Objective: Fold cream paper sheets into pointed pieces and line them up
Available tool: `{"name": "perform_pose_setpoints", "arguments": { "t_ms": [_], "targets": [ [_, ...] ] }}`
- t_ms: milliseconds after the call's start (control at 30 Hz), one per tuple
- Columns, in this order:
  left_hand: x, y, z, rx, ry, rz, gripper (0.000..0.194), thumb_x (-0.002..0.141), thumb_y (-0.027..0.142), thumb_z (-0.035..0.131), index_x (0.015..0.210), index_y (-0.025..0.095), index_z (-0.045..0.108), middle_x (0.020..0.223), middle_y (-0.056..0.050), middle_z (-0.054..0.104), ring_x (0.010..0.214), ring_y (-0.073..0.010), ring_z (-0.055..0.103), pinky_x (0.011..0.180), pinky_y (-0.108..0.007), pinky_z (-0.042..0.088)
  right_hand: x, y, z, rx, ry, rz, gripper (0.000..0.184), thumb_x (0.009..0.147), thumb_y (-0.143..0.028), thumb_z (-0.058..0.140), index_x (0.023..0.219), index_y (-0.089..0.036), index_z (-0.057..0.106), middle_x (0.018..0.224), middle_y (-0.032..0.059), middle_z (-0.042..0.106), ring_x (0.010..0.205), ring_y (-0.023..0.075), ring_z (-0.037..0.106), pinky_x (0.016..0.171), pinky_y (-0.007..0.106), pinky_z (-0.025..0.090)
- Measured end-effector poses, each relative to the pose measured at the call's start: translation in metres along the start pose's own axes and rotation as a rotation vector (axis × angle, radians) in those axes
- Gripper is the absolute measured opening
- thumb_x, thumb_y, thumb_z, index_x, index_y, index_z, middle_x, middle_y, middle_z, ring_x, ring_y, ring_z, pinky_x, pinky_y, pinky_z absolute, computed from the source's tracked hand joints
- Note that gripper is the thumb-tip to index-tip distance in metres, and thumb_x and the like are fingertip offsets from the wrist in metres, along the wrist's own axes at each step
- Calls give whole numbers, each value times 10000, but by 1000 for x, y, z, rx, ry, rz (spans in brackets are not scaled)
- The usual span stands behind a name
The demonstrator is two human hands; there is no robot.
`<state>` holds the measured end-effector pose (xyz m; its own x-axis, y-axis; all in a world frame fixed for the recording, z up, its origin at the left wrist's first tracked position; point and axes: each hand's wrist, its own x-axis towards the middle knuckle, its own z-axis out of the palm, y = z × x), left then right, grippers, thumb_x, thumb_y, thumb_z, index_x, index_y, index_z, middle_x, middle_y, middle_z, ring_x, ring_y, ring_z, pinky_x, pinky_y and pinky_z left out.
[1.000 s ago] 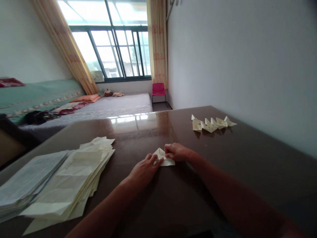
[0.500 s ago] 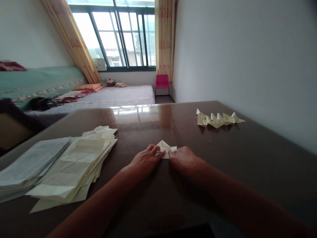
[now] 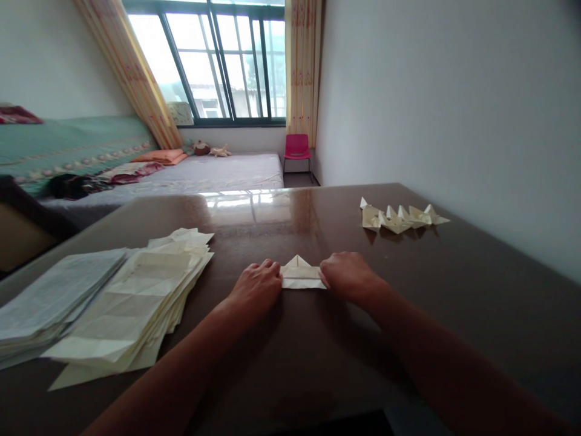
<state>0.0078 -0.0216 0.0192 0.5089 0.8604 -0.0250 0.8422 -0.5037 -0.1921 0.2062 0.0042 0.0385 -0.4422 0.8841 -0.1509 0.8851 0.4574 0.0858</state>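
Observation:
A small cream folded paper (image 3: 301, 276) lies on the brown table, with a peaked triangle at its far side and a flat strip along its near edge. At the left end of this paper, my left hand (image 3: 261, 281) grips the edge, its fingers close together. My right hand (image 3: 347, 275) is closed at the opposite end, its curled fingers pinching the strip. The middle of the paper shows between the two hands. My fingertips are partly hidden on both sides.
Loose creased cream sheets (image 3: 131, 303) lie in a pile to the left, beside a stack of printed papers (image 3: 59, 297). Several folded paper shapes (image 3: 402, 219) stand at the right on the glossy table (image 3: 254, 233). A bed (image 3: 236, 172) and pink chair (image 3: 297, 147) are beyond.
My hands have moved apart, from the middle of the folded paper out to its two ends. More of the paper's front strip now shows. The view has shifted slightly.

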Motion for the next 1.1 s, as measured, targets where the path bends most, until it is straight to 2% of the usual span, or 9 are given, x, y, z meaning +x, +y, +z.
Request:
{"name": "perform_pose_setpoints", "arguments": {
  "t_ms": [67,133,300,433,700,800,900,1000,1100],
  "targets": [
    [1,0,1,-17,7,-4,239,891,142,432,894,154,670,979,-105,631,953,-236,563,736,-347,463,11,8,3,34,185,78,310,924,-321,398,964,-176,668,941,140,688,876,232,654,706,297,454],
    [2,-1,3,-26,21,-5,215,872,134,453,873,154,667,961,-99,625,933,-232,563,726,-335,467,22,14,13,87,298,51,326,915,-424,425,982,-185,636,1013,122,658,949,230,617,703,280,439],
    [2,1,7,-35,29,-36,212,862,140,454,829,162,661,914,-92,612,875,-216,565,696,-312,475,48,19,42,355,199,-82,334,771,-521,612,867,-202,619,958,50,634,849,171,596,667,246,407],
    [3,2,4,-40,18,-63,224,866,140,435,838,165,656,914,-93,610,878,-216,569,693,-311,481,57,23,47,542,122,-76,314,688,-455,700,811,-181,610,862,29,631,746,144,570,619,230,393],
    [2,-1,10,-80,70,-83,202,848,137,452,820,195,644,904,-70,610,873,-224,580,660,-312,488,52,27,47,850,78,-146,220,696,-194,658,898,-142,589,781,10,635,694,121,561,590,206,403],
    [3,-4,15,-135,174,-82,208,849,136,470,901,219,653,915,-62,607,907,-223,570,661,-299,494,54,27,46,889,142,-140,185,745,-180,600,923,-151,644,767,11,650,673,118,563,604,214,407],
    [8,-4,18,-238,377,-69,263,884,155,452,1075,223,620,1005,-63,605,948,-203,566,745,-303,506,54,23,41,903,296,-168,205,780,-208,575,955,-191,682,790,3,656,651,111,546,618,224,404],
    [13,-1,17,-381,595,-44,290,923,211,427,1177,207,566,1136,-74,583,1008,-178,568,860,-300,492,46,11,32,883,492,-201,263,775,-262,622,1032,-205,631,837,3,659,658,115,550,655,236,418],
    [13,2,11,-448,675,-20,292,929,248,436,1197,213,545,1130,-65,607,1035,-169,574,901,-294,476,33,-3,23,825,633,-202,309,780,-334,648,1039,-203,543,857,16,655,689,131,567,683,251,431]
  ]
}}
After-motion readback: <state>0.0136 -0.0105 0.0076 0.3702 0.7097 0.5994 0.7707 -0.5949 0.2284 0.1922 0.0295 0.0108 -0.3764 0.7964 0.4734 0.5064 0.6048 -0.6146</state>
